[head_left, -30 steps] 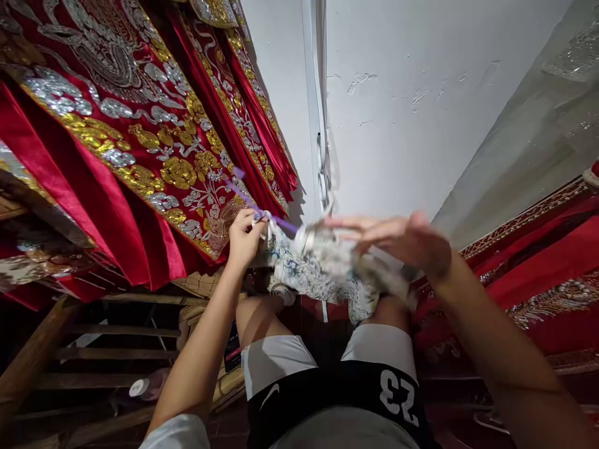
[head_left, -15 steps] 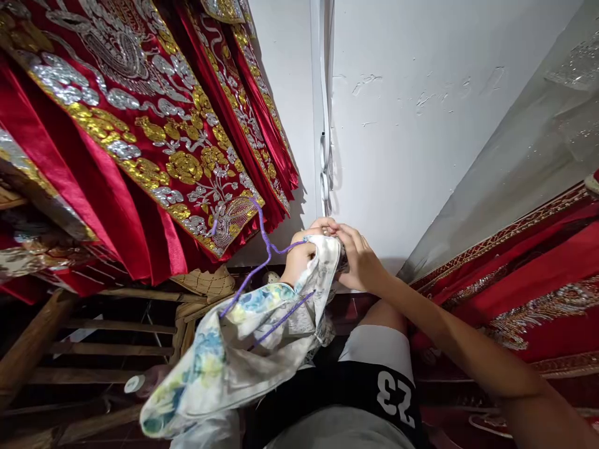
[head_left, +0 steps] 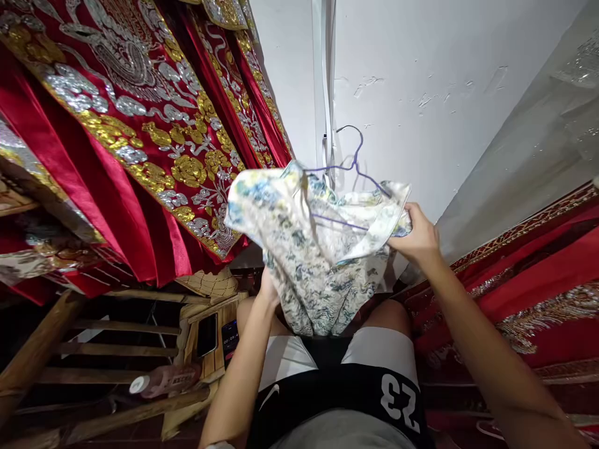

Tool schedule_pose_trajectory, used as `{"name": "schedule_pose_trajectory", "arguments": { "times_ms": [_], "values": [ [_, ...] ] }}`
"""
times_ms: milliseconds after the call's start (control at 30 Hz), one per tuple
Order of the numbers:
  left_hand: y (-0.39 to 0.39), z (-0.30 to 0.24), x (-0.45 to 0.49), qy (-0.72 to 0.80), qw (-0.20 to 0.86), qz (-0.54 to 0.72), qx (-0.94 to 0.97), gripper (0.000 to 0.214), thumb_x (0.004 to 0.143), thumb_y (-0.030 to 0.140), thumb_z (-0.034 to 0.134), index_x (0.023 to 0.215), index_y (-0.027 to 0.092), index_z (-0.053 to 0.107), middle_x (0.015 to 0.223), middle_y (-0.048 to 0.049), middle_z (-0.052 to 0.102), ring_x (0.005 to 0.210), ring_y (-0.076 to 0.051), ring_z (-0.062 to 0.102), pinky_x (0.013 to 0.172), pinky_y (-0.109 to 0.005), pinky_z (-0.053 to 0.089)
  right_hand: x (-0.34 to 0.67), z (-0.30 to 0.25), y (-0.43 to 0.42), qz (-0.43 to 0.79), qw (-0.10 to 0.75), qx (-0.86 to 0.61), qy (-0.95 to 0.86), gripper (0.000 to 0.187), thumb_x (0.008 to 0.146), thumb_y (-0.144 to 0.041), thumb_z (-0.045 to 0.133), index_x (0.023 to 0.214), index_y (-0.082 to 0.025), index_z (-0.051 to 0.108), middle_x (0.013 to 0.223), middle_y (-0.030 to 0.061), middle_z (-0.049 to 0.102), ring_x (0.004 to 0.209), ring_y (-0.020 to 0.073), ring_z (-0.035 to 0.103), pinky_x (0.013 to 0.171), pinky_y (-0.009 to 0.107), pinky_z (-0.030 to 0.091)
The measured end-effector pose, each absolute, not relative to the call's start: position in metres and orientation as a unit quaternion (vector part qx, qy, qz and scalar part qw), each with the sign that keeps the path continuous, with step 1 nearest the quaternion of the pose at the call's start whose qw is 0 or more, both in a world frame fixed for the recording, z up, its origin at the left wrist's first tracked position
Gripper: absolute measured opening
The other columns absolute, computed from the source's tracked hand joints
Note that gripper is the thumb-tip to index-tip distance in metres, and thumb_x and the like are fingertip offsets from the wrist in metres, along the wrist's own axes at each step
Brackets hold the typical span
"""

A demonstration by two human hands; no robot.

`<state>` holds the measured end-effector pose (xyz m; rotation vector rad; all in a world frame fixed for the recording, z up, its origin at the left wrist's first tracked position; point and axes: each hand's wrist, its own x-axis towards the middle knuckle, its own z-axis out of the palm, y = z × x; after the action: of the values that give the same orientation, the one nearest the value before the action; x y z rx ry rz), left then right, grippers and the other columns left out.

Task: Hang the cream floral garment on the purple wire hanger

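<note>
A white garment (head_left: 312,249) printed with blue and green flowers hangs spread in front of me on a purple wire hanger (head_left: 352,163), whose hook points up toward the white wall. My right hand (head_left: 418,237) is closed on the garment's right shoulder edge. My left hand (head_left: 267,290) is behind the cloth's lower left side, with its fingers hidden. My knees and black-and-white shorts (head_left: 349,383) are below.
Red satin robes (head_left: 140,143) with gold and silver embroidery hang at the left. More red embroidered cloth (head_left: 528,293) lies at the right. A wooden rack (head_left: 93,343) stands at the lower left, with a phone (head_left: 206,334) on a small stool and a bottle (head_left: 161,380) below.
The garment has been lifted and opened out on the hanger, from a bunch near my lap to spread at chest height. My hands moved apart to its two sides.
</note>
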<state>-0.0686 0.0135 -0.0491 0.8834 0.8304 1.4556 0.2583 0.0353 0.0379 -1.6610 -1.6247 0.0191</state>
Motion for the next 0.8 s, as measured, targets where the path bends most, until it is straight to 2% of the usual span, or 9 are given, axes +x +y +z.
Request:
{"name": "schedule_pose_trajectory", "arguments": {
  "times_ms": [100,200,300,400,500,567,633,733,800],
  "values": [
    [-0.001,-0.065,-0.067,0.423,0.564,0.626,0.332,0.075,0.074,0.078,0.066,0.126,0.023,0.067,0.140,-0.0122,0.065,0.150,-0.038,0.040,0.122,-0.049,0.037,0.256,0.057,0.044,-0.013,0.402,-0.648,-0.646,0.060,0.067,-0.050,0.074,0.119,-0.026,0.062,0.105,0.0094,0.075,0.090,0.0363,0.068,0.071,0.038,0.049],
    [-0.012,-0.078,-0.053,0.482,0.518,0.594,0.383,0.079,0.066,0.059,0.086,0.133,0.022,0.064,0.144,-0.0125,0.063,0.148,-0.037,0.043,0.125,-0.047,0.031,0.245,0.068,0.045,-0.022,0.388,-0.619,-0.682,0.064,0.068,-0.051,0.075,0.125,-0.025,0.062,0.113,0.0117,0.074,0.099,0.0390,0.068,0.078,0.043,0.052],
    [-0.023,-0.090,-0.038,0.495,0.489,0.564,0.445,0.079,0.066,0.044,0.089,0.136,0.020,0.061,0.140,-0.0131,0.065,0.145,-0.034,0.048,0.127,-0.046,0.028,0.242,0.069,0.041,-0.038,0.378,-0.596,-0.707,0.072,0.069,-0.051,0.076,0.134,-0.022,0.060,0.125,0.0161,0.069,0.112,0.0423,0.064,0.089,0.051,0.052],
    [-0.037,-0.101,-0.026,0.502,0.521,0.541,0.429,0.079,0.066,0.044,0.089,0.135,0.018,0.062,0.143,-0.0151,0.064,0.143,-0.034,0.050,0.125,-0.047,0.030,0.245,0.055,0.031,-0.046,0.377,-0.552,-0.742,0.076,0.072,-0.052,0.076,0.139,-0.020,0.060,0.143,0.0192,0.059,0.133,0.0454,0.052,0.107,0.063,0.043],
    [-0.048,-0.110,-0.014,0.490,0.557,0.536,0.403,0.081,0.065,0.044,0.089,0.135,0.017,0.061,0.146,-0.0176,0.061,0.141,-0.035,0.052,0.123,-0.048,0.034,0.233,0.020,0.009,0.019,0.376,-0.454,-0.807,0.059,0.084,-0.051,0.072,0.136,-0.026,0.065,0.144,0.0129,0.063,0.139,0.0413,0.051,0.117,0.071,0.029],
    [-0.053,-0.114,-0.005,0.476,0.559,0.541,0.411,0.078,0.066,0.044,0.088,0.134,0.016,0.062,0.144,-0.0179,0.062,0.140,-0.035,0.054,0.123,-0.048,0.034,0.211,-0.014,-0.013,0.126,0.368,-0.391,-0.834,0.040,0.091,-0.042,0.067,0.129,-0.028,0.070,0.129,0.0095,0.073,0.127,0.0341,0.063,0.115,0.066,0.037],
    [-0.055,-0.116,0.002,0.463,0.550,0.543,0.434,0.070,0.069,0.045,0.085,0.130,0.016,0.065,0.141,-0.0172,0.064,0.139,-0.034,0.054,0.124,-0.048,0.033,0.182,-0.051,-0.037,0.220,0.393,-0.348,-0.822,0.030,0.094,-0.035,0.066,0.121,-0.026,0.073,0.125,0.0098,0.075,0.120,0.0306,0.068,0.111,0.058,0.045],
    [-0.057,-0.116,0.008,0.459,0.544,0.536,0.455,0.061,0.071,0.045,0.083,0.123,0.017,0.069,0.133,-0.0165,0.069,0.136,-0.033,0.058,0.123,-0.049,0.034,0.142,-0.092,-0.067,0.237,0.553,-0.397,-0.693,0.015,0.095,-0.027,0.061,0.103,-0.025,0.074,0.110,0.0112,0.075,0.115,0.0299,0.069,0.102,0.051,0.054],
    [-0.059,-0.115,0.007,0.468,0.544,0.528,0.454,0.059,0.072,0.044,0.083,0.122,0.017,0.069,0.127,-0.0160,0.072,0.133,-0.033,0.060,0.122,-0.050,0.035,0.126,-0.104,-0.078,0.221,0.613,-0.438,-0.620,0.012,0.094,-0.025,0.059,0.097,-0.026,0.071,0.102,0.0106,0.072,0.106,0.0290,0.069,0.096,0.049,0.057]
  ]
}}
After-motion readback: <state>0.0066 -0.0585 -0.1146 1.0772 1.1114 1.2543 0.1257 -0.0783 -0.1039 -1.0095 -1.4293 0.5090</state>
